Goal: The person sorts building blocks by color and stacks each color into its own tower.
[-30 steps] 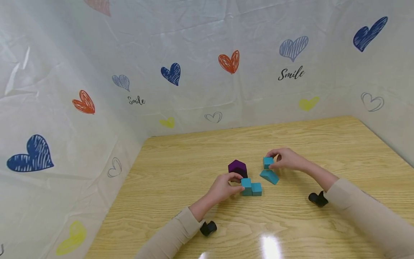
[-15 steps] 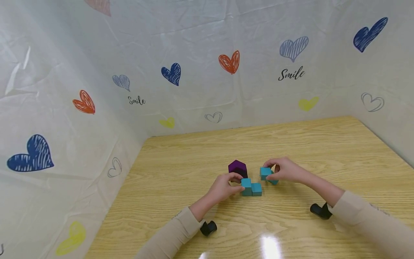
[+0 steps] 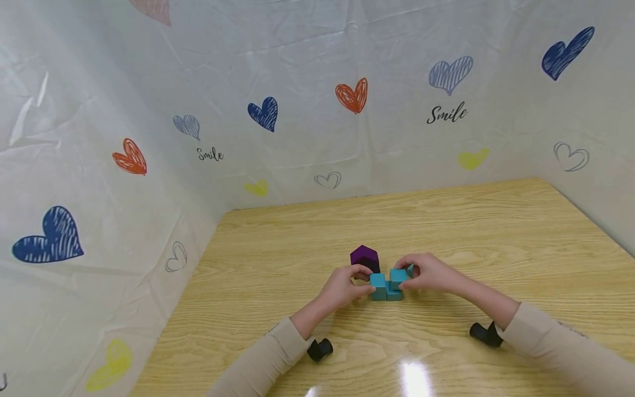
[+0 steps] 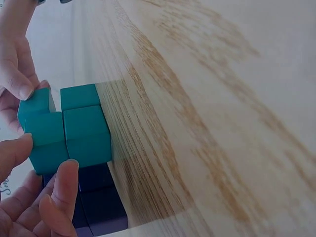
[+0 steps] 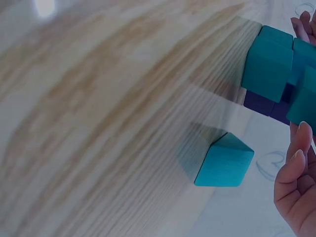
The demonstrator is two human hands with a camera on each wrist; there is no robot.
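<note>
Two teal cubes form a small stack, its upper cube [image 3: 377,280] pinched between the thumb and fingers of my left hand [image 3: 344,285]. Beside that stack on the right lies a single lower teal cube [image 4: 80,97]. My right hand [image 3: 430,274] pinches another teal cube [image 3: 398,277] just above this lower one, close to the stack; a gap shows under it in the left wrist view. A teal triangular block [image 5: 226,162] rests on the table past the right fingers, mostly hidden in the head view.
Dark purple blocks [image 3: 364,256] with a pointed top stand right behind the left stack. Everything is on a wood-grain table [image 3: 278,242]. A white sheet [image 3: 297,143] printed with hearts hangs along the back and sides.
My right hand has brought its cube left and nearer, from behind the triangular block, past it, to above the lower cube. The left hand has stayed on the stack.
</note>
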